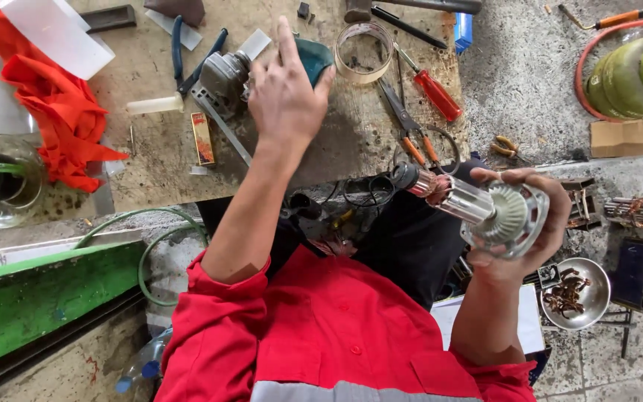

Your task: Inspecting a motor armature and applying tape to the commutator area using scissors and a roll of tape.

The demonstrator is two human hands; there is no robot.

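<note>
the right hand [530, 223] sits at about 4 o'clock in the view, its fingers [552, 195] curled shut around the fan end of a rotor [478, 208], a motor armature with a pale finned fan, steel core and copper-coloured commutator; the shaft tip points toward 10 o'clock, over the person's dark lap and clear of the table [351, 141]

the left hand [286, 93] is raised at about 12 o'clock above the table, fingers spread open and holding nothing; it hovers just over a grey grinder [225, 78] lying on the tabletop, and whether it touches the grinder cannot be told. a teal piece [314, 56] shows just behind the hand at 1 o'clock from it

near the grinder: blue-handled pliers [180, 48] at its 10 o'clock, a small orange box [202, 138] at its 6 o'clock, a white tube [154, 104] at its 9 o'clock. a tape ring [364, 52] and a red screwdriver [433, 93] lie at 3 o'clock from the left hand, with scissors [411, 130] below them. an orange cloth [50, 104] lies at the table's 9 o'clock side. a metal bowl [578, 294] of copper scraps sits on the floor at 5 o'clock from the right hand, and a green gas cylinder [634, 74] stands at the view's 2 o'clock
</note>
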